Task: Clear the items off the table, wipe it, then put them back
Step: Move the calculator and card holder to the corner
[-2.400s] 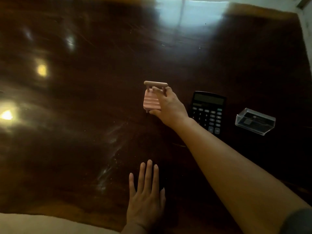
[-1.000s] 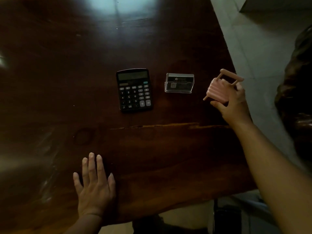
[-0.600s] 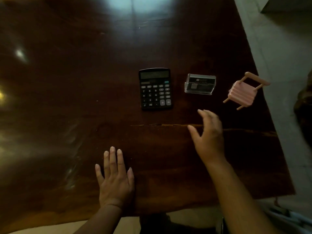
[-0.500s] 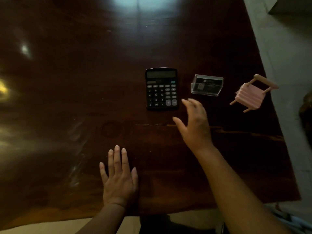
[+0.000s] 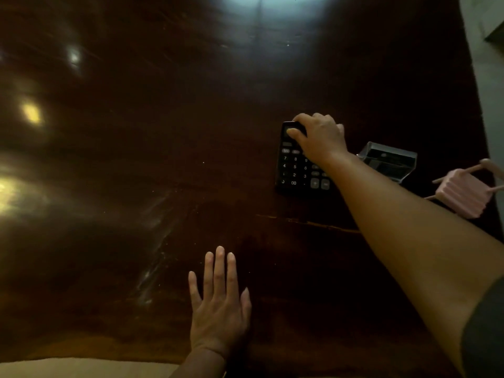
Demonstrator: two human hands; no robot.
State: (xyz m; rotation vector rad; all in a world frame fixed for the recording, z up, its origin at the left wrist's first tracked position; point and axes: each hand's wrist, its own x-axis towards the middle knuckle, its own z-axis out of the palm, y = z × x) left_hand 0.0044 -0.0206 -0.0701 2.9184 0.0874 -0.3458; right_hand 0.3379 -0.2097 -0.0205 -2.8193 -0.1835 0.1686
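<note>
A black calculator (image 5: 296,170) lies flat on the dark glossy wooden table (image 5: 163,159), right of centre. My right hand (image 5: 319,137) is closed over its top end, thumb on the display and fingers curled round the far edge. A clear plastic card holder (image 5: 390,160) stands just right of the calculator. A small pink chair-shaped stand (image 5: 463,193) rests near the table's right edge. My left hand (image 5: 219,301) lies flat on the table near the front edge, fingers spread, holding nothing.
The table's right edge (image 5: 482,126) runs beside a pale tiled floor (image 5: 491,66). The front edge (image 5: 81,360) is close to me. Light reflections and faint streaks mark the left and middle of the tabletop.
My right hand set the pink stand down near the right edge, let go of it, moved left and closed on the top of the calculator. My left hand stayed flat.
</note>
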